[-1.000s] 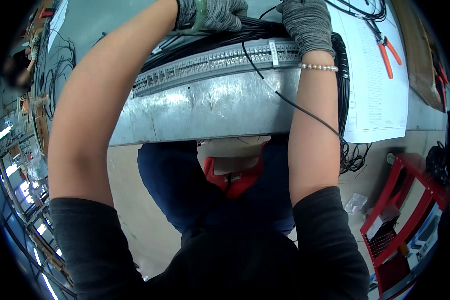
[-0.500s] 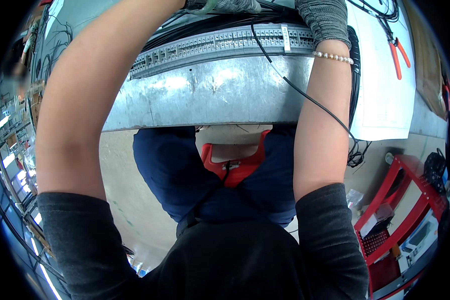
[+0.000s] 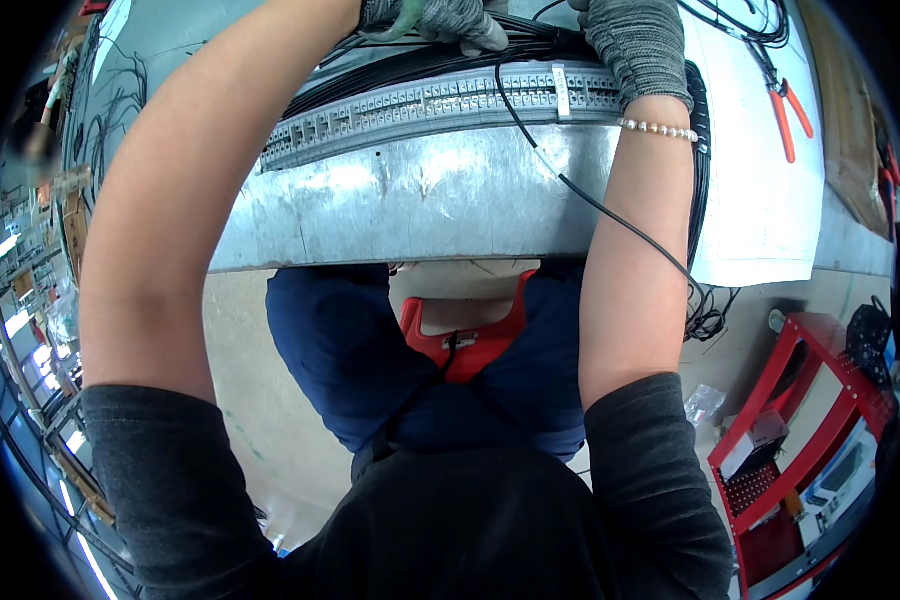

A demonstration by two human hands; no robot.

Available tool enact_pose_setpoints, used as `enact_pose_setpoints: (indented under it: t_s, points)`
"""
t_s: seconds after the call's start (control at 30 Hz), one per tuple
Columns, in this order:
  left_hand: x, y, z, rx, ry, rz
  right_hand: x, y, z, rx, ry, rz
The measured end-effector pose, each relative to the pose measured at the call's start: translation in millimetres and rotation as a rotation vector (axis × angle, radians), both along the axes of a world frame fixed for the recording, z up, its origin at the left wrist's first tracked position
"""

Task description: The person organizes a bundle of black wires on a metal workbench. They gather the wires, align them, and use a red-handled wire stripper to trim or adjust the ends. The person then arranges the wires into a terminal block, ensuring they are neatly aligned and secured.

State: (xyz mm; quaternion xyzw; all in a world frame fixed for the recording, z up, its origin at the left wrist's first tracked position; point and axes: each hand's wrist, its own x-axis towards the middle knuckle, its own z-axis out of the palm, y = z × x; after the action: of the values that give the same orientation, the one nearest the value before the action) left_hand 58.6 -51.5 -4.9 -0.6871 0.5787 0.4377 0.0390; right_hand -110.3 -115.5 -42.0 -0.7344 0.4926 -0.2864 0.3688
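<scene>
My left hand [image 3: 448, 22], in a grey knit glove, is at the top edge with its fingers curled down onto a bundle of black cables [image 3: 410, 66]. My right hand [image 3: 635, 48], gloved too, reaches over the right end of the bundle; its fingers are mostly cut off by the picture's edge. In front of the cables runs a long row of grey terminal blocks [image 3: 410, 105] with a white marker strip [image 3: 561, 92] near its right end. One loose black wire [image 3: 610, 213] loops from the bundle across the blocks and over my right forearm.
The metal bench edge [image 3: 410, 215] lies before my knees. To the right are a white paper sheet [image 3: 755, 220], red-handled pliers [image 3: 790, 120] and coiled black wire [image 3: 708, 318] hanging off the edge. A red stool [image 3: 460, 345] sits between my legs; a red metal cart [image 3: 770, 395] stands lower right.
The bench and both hands sit slightly lower in the picture. My left hand's fingertips now show on the cables, and more of my right glove has come into view.
</scene>
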Motion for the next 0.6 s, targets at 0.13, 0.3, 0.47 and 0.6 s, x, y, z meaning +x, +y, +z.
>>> enact_pose_setpoints:
  t_s: [0.13,0.3,0.47,0.6]
  points:
    - [-5.7,-0.3,7.7,-0.079,-0.137,-0.098,-3.2,2.2,5.8,0.093,-0.058,0.028]
    - [-3.5,4.6,1.9,-0.085,-0.143,-0.057,-12.6,20.6,33.7,0.203,0.078,0.240]
    - [-3.4,-2.6,-8.4,-0.123,-0.194,-0.133,-16.4,18.8,17.7,0.137,0.246,0.614]
    - [4.2,-1.5,-14.1,-0.155,-0.136,-0.170,-6.1,26.1,23.3,0.111,0.403,0.638]
